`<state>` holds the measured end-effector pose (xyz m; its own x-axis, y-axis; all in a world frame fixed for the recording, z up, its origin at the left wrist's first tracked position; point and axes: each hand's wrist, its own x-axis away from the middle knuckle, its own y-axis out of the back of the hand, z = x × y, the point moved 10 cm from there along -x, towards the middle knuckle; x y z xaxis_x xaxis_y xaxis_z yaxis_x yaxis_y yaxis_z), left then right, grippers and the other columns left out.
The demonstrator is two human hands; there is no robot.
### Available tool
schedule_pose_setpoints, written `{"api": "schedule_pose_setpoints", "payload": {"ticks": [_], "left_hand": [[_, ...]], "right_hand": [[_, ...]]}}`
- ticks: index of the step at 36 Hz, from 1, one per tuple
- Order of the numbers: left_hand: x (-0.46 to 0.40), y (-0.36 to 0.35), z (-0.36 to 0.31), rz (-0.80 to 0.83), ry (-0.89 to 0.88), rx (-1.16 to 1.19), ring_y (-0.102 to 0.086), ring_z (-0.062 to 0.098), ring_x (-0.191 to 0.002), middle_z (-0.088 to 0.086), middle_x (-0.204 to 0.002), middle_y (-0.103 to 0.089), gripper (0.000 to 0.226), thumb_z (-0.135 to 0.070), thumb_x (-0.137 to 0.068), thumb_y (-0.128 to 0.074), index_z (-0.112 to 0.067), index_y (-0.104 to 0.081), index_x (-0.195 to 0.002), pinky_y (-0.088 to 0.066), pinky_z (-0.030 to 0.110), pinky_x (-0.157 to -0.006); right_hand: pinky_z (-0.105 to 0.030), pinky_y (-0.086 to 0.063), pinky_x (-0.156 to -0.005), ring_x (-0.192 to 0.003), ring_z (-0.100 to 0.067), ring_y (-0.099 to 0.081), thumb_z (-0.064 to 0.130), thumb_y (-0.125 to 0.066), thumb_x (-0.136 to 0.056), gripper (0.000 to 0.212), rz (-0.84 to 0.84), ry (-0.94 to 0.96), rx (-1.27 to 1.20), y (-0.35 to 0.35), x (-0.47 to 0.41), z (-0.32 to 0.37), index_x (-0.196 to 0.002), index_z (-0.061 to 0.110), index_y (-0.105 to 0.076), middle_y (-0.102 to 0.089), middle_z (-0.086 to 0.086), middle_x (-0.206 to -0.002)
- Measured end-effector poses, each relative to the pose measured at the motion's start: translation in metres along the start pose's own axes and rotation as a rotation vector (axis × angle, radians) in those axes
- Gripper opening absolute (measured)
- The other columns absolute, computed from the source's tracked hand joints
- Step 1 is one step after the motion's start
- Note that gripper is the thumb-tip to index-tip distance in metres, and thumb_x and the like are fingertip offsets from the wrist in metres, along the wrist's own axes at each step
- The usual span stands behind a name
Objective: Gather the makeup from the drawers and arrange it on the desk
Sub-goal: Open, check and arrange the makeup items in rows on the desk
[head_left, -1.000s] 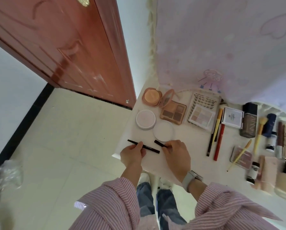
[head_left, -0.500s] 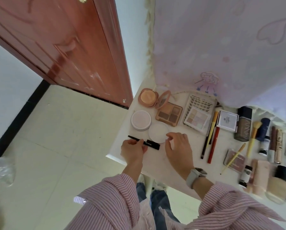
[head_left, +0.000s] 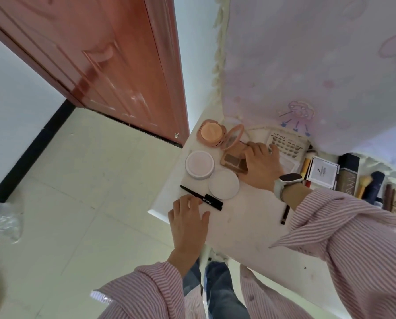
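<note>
Right hand spread open on brown eyeshadow palette near desk left far corner; left hand flat, fingertips on black eyeliner pen, long axis running along left front edge.

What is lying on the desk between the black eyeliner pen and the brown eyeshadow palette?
In the head view, the white round compact lies between the black eyeliner pen and the brown eyeshadow palette, with the pink-lidded round compact just beside it.
</note>
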<state>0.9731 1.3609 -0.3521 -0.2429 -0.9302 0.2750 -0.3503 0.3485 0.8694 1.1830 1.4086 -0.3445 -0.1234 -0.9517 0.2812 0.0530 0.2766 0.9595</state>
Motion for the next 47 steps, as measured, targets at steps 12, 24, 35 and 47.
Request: {"api": "schedule_pose_setpoints", "payload": {"ticks": [12, 24, 35, 47], "left_hand": [[0.004, -0.004, -0.009, -0.061, -0.179, -0.184, -0.059, 0.029, -0.094, 0.007, -0.105, -0.062, 0.039, -0.027, -0.065, -0.081, -0.013, -0.067, -0.099, -0.050, 0.040, -0.074], [0.014, -0.002, 0.000, 0.118, -0.197, -0.076, -0.033, 0.022, -0.127, 0.002, -0.134, -0.043, 0.037, -0.027, -0.092, -0.051, -0.016, -0.051, -0.128, -0.027, 0.033, -0.103], [0.063, -0.035, 0.001, 0.916, 0.574, 1.208, -0.061, 0.030, -0.096, 0.013, -0.108, -0.064, 0.062, -0.057, -0.094, -0.029, -0.009, -0.057, -0.119, -0.051, 0.040, -0.082], [0.064, -0.015, -0.036, 1.120, 0.502, 1.479, -0.056, 0.033, -0.108, 0.021, -0.125, -0.058, 0.051, -0.041, -0.090, -0.037, -0.009, -0.055, -0.125, -0.041, 0.046, -0.095]], "right_hand": [[-0.042, -0.022, -0.098, -0.120, -0.030, -0.034, 0.042, -0.067, -0.069, 0.057, -0.091, -0.050, -0.067, 0.030, 0.038, -0.029, -0.113, 0.009, -0.051, -0.042, -0.010, -0.130], [-0.030, -0.029, -0.105, -0.122, -0.019, -0.029, 0.044, -0.070, -0.073, 0.059, -0.023, -0.124, -0.498, -0.001, 0.152, 0.011, -0.116, 0.012, -0.045, -0.036, -0.004, -0.135], [-0.031, -0.041, -0.097, -0.121, -0.017, -0.035, 0.042, -0.073, -0.068, 0.062, -0.065, 0.182, -0.544, 0.006, 0.175, 0.080, -0.113, 0.028, -0.032, -0.041, -0.001, -0.137], [-0.036, -0.006, -0.118, -0.144, -0.010, 0.001, 0.042, -0.057, -0.083, 0.035, -0.115, 0.322, -0.428, 0.036, 0.169, 0.094, -0.109, 0.028, -0.038, -0.006, 0.007, -0.155]]}}
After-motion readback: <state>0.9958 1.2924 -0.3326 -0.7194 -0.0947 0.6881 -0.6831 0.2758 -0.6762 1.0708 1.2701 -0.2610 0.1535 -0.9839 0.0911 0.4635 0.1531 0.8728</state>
